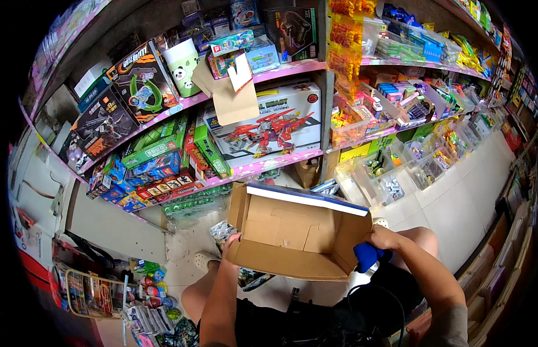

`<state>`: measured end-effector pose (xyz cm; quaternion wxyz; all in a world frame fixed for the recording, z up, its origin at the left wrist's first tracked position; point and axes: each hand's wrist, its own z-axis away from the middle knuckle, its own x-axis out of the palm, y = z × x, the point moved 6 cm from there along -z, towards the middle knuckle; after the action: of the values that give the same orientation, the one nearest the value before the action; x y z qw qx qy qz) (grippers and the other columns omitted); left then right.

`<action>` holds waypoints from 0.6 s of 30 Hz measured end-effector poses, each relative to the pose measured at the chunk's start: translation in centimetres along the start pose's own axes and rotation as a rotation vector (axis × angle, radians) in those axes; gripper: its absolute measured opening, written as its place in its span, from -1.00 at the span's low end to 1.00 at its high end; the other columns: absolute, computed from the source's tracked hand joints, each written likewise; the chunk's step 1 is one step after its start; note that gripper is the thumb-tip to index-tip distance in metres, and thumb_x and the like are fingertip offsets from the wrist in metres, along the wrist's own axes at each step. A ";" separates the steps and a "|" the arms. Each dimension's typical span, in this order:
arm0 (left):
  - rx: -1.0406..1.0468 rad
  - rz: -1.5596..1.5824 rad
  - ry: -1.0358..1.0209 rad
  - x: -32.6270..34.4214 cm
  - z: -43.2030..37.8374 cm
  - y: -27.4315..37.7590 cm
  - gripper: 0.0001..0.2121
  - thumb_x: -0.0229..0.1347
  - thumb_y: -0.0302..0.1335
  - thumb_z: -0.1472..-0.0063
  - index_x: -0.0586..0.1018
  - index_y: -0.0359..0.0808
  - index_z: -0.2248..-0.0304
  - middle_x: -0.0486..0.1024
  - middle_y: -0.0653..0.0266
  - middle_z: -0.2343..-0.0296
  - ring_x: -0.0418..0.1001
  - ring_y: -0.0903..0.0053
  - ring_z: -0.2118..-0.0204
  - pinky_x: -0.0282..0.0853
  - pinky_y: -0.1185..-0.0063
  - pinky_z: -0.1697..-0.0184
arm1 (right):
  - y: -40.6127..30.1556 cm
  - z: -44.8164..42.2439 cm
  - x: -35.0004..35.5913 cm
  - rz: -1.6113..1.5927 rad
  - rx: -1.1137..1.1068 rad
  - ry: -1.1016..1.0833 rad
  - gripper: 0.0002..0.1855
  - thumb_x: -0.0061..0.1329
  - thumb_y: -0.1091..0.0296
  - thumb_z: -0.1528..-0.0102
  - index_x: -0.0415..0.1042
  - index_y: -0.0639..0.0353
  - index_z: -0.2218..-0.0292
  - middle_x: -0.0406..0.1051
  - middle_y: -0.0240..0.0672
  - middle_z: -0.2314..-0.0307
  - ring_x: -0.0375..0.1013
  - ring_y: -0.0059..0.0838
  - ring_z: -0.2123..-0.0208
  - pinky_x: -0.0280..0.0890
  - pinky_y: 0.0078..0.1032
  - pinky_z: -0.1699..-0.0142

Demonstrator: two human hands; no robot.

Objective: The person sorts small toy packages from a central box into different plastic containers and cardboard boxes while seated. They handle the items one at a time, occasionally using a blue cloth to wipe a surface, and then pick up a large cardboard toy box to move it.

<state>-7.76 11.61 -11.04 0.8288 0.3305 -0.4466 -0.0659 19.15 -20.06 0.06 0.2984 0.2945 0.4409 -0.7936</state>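
Observation:
An open cardboard box, brown inside with a white and blue edge at the top, is held tilted over my lap, and nothing shows inside it. My left hand grips its left end, the fingers partly hidden behind the wall. At the right end is my right hand, its fingers closed round a blue cloth that lies against the box wall. Whether those fingers also hold the cardboard, I cannot tell. Beyond the box, a large boxed toy robot stands on the lower shelf, with an open carton flap hanging above it.
Pink-edged shelves with toy boxes curve across the front. Plastic bins of small goods stand on the tiled floor at the right. Packaged toys and a metal-framed rack are at lower left. Flat packages lie beneath the box.

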 end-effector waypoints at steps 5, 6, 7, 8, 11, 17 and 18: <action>0.067 0.003 -0.105 -0.2 0.2 0.8 -0.79 -0.09 -0.43 -0.03 0.38 -0.29 0.30 0.41 0.28 0.40 0.38 0.50 0.40 0.29 0.62 0.40 | 3.1 -0.6 0.6 -0.072 0.107 0.064 -0.70 -0.33 0.26 0.08 0.38 0.25 0.42 0.32 0.06 0.45 0.31 -0.04 0.38 0.20 -0.29 0.23; 0.131 -0.007 -0.214 1.1 0.4 1.2 -0.78 -0.09 -0.43 -0.03 0.37 -0.26 0.28 0.40 0.29 0.36 0.37 0.50 0.34 0.28 0.58 0.35 | 3.7 -0.8 0.8 -0.061 0.074 0.106 -0.69 -0.31 0.25 0.10 0.37 0.31 0.45 0.32 0.10 0.46 0.31 -0.03 0.39 0.20 -0.29 0.23; 0.124 -0.004 -0.215 1.7 0.4 1.1 -0.78 -0.09 -0.43 -0.03 0.37 -0.26 0.28 0.40 0.29 0.36 0.37 0.50 0.34 0.28 0.58 0.35 | 4.2 -0.8 1.0 -0.050 0.040 0.148 -0.67 -0.28 0.25 0.12 0.37 0.37 0.48 0.31 0.13 0.47 0.32 -0.02 0.39 0.21 -0.29 0.24; 0.146 0.053 -0.110 1.7 0.2 1.3 -0.75 -0.11 -0.41 -0.06 0.34 -0.25 0.24 0.38 0.27 0.32 0.35 0.49 0.30 0.25 0.49 0.27 | 4.9 -0.6 1.3 -0.051 0.048 0.146 -0.67 -0.28 0.25 0.12 0.37 0.37 0.48 0.31 0.13 0.47 0.32 -0.02 0.39 0.21 -0.29 0.24; 0.162 0.097 0.048 1.6 2.1 2.3 -0.74 -0.11 -0.42 -0.07 0.31 -0.21 0.20 0.33 0.25 0.24 0.28 0.44 0.19 0.11 0.34 0.11 | 3.5 -0.4 0.4 -0.095 0.230 0.149 -0.66 -0.26 0.27 0.16 0.34 0.47 0.57 0.30 0.19 0.53 0.33 -0.01 0.42 0.23 -0.30 0.27; 0.188 -0.439 0.362 -0.9 3.7 1.2 -0.76 -0.03 -0.46 0.00 0.36 -0.26 0.27 0.38 0.28 0.33 0.36 0.45 0.27 0.26 0.48 0.23 | 0.9 1.5 -1.7 0.077 0.336 0.231 -0.70 -0.26 0.34 0.20 0.35 0.45 0.54 0.32 0.13 0.50 0.35 -0.05 0.41 0.24 -0.32 0.27; 0.103 -0.525 0.354 0.1 3.5 0.4 -0.77 -0.03 -0.48 0.01 0.37 -0.27 0.29 0.39 0.30 0.35 0.37 0.47 0.31 0.29 0.50 0.28 | 1.6 1.6 -1.7 0.086 0.337 0.254 -0.71 -0.25 0.34 0.20 0.36 0.41 0.51 0.33 0.09 0.48 0.35 -0.07 0.39 0.24 -0.33 0.25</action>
<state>-10.51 10.13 -9.40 0.8304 0.4825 -0.1976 -0.1963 21.09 -21.85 1.13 0.2205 0.4565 0.3230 -0.7991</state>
